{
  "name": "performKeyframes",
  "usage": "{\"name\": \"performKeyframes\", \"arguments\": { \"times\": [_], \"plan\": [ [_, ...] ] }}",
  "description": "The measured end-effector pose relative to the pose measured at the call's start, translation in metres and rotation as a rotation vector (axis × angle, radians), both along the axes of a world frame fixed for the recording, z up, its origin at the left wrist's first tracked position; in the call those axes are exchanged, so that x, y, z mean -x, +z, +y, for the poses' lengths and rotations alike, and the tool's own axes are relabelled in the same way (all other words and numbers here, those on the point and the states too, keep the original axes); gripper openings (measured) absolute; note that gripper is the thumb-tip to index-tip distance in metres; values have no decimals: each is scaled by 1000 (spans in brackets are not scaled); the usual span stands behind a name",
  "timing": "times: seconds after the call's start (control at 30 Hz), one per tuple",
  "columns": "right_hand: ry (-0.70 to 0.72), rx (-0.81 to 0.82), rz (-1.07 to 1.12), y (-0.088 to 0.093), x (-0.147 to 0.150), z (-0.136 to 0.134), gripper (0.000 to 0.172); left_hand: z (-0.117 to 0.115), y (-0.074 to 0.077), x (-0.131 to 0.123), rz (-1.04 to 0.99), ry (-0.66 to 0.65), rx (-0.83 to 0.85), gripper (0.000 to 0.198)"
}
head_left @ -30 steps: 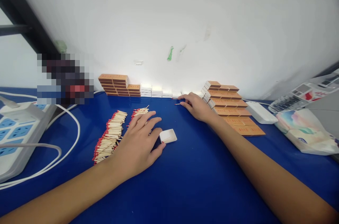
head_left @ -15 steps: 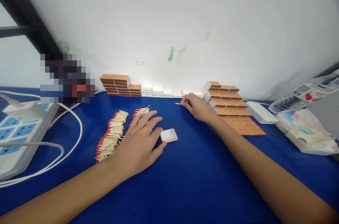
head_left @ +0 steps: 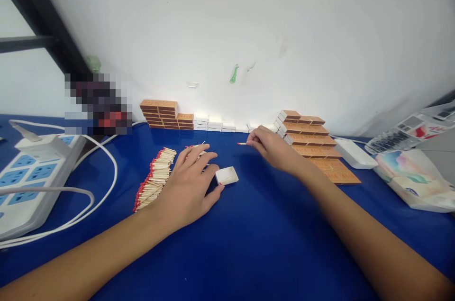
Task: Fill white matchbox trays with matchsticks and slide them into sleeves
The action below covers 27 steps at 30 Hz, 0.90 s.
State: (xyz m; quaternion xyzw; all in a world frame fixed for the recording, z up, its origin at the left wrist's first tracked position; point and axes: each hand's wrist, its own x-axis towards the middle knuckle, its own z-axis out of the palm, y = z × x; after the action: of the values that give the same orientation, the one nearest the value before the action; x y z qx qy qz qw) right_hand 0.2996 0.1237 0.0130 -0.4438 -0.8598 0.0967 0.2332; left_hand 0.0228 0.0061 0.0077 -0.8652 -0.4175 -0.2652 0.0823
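My right hand [head_left: 272, 149] pinches one match [head_left: 242, 143] between thumb and fingertips, its red head pointing left. The match is low over the blue table, in front of the row of white trays. My left hand [head_left: 188, 182] is spread with the palm down. Its thumb and index finger are at the left side of a small white matchbox tray [head_left: 230, 174], with at least one match in it. To the left lies a long heap of red-headed matches [head_left: 156, 175]. A second heap [head_left: 199, 147] is mostly hidden beneath my left fingers.
Orange matchboxes [head_left: 159, 114] are stacked at the back left, beside white trays [head_left: 215, 124] along the wall. A stepped stack of matchboxes [head_left: 313, 140] stands at right, near a white adapter [head_left: 355, 153] and a tissue pack [head_left: 414, 177]. A power strip [head_left: 39, 173] with cables fills the left.
The view has shifted slightly. My right hand keeps hold of the match and has turned a little. The white tray and my left thumb have moved slightly away from me.
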Motion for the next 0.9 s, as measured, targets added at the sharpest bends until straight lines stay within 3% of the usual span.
{"name": "performKeyframes", "arguments": {
  "times": [0.13, 0.27, 0.5, 0.7, 0.9],
  "plan": [
    [109, 52, 3, 19, 17, -44, 15, 2, 2, 1, -34, 18, -2, 19],
    [176, 60, -65, 20, 36, -71, 12, 3, 3, -1, -58, 13, -11, 19],
    [225, 30, -25, 15, 47, -75, 9, 7, 7, 3, -42, -15, -64, 18],
    [10, -38, 264, 12, 58, -82, 10, 26, 29, 25, -53, 141, -111, 19],
    [181, 99, 154, -2, 91, -107, 5, 39, 35, 41, -73, 215, -128, 22]
  ]
}}
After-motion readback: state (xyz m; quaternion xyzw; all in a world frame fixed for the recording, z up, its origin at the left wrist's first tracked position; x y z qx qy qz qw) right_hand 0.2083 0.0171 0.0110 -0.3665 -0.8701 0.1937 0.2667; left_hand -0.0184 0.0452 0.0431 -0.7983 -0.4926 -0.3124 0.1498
